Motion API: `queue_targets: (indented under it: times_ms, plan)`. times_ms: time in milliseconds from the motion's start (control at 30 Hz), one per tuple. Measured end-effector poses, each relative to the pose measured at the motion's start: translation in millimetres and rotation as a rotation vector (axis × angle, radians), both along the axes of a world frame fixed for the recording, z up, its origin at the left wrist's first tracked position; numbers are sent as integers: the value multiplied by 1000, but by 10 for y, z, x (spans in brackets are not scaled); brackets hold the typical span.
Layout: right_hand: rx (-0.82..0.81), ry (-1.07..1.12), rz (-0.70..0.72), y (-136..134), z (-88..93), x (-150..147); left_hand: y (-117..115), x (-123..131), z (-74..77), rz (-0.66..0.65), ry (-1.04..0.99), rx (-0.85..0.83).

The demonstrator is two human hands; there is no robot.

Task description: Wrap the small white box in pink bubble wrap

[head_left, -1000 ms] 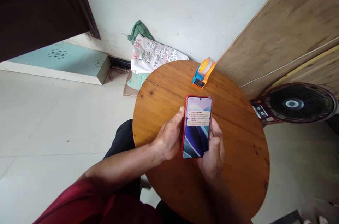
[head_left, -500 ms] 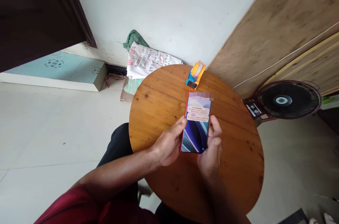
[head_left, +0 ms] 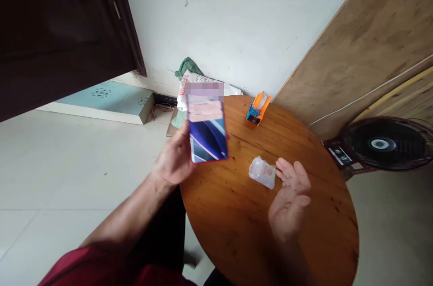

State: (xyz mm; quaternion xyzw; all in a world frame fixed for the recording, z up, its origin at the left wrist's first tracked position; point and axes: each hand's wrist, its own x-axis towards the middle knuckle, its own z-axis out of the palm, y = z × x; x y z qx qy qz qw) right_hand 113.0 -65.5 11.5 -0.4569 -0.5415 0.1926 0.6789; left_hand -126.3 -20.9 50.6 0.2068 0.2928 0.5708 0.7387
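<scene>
My left hand grips a smartphone in a red case by its left edge, raised over the table's left side. Its lit screen shows message boxes on a blue and white wallpaper. To the right, my right hand is open, palm up with fingers apart, and holds nothing. Just left of its fingertips lies a small crumpled translucent plastic packet with faint reddish marking. What is inside the packet cannot be made out.
An orange and blue tape dispenser stands at the far edge of the round wooden table. A round black fan is at the right, beside a wooden panel. White printed sacks lie against the wall, near a pale blue box.
My left hand has carried the smartphone left and up. My right hand has let go of it and moved right. The plastic packet now shows on the table. The view has shifted.
</scene>
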Motion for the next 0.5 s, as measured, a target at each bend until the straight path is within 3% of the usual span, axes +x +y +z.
queue_targets:
  times_ms: [67,133,267,400,500]
  plan:
    - [6,9,-11,8,-17,22,181,-340,-66,157,58,82]
    - [17,13,-18,5,-33,39,421,-652,-224,298,81,126]
    - [-2,34,-15,15,-8,63,1050,-1064,-778,336,103,-15]
    - [-38,14,-84,43,30,150,1776,-1090,-1356,243,143,-198]
    - [-89,-46,-140,19,-54,334,2359,-940,-1559,201,186,-230]
